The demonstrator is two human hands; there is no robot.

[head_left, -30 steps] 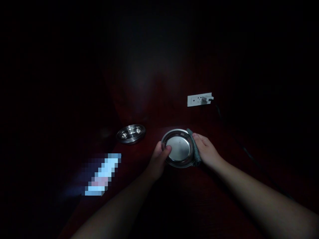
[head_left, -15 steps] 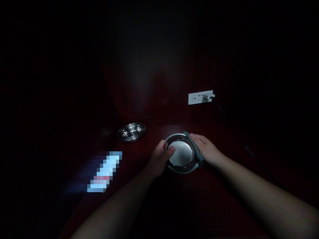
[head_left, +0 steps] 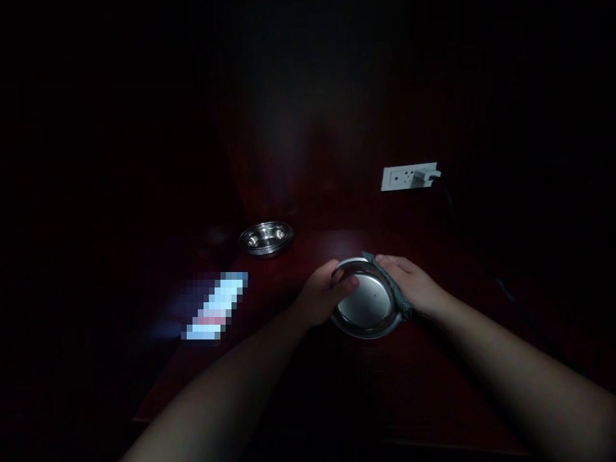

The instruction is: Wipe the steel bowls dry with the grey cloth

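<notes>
A round, shallow stainless steel bowl [head_left: 368,305] is held above the dark red table, its inside tilted toward me. My left hand [head_left: 321,296] grips its left rim, thumb over the inside and fingers behind. My right hand [head_left: 409,282] is closed on a grey-green cloth [head_left: 392,282], which it presses along the bowl's upper right rim. Some of the right fingers are hidden behind the cloth and bowl.
More steel bowls [head_left: 267,239], apparently stacked, sit at the table's back left. A bright, pixelated screen [head_left: 219,308] lies at the left. On the back wall is a white socket plate [head_left: 409,176] with a plugged-in adapter, and its cable [head_left: 505,292] runs down to the right.
The view has shifted, so the table things appear moved. Both hands still hold the bowl and cloth, now a little farther right in the picture, and my left thumb still lies over the bowl's inside.
</notes>
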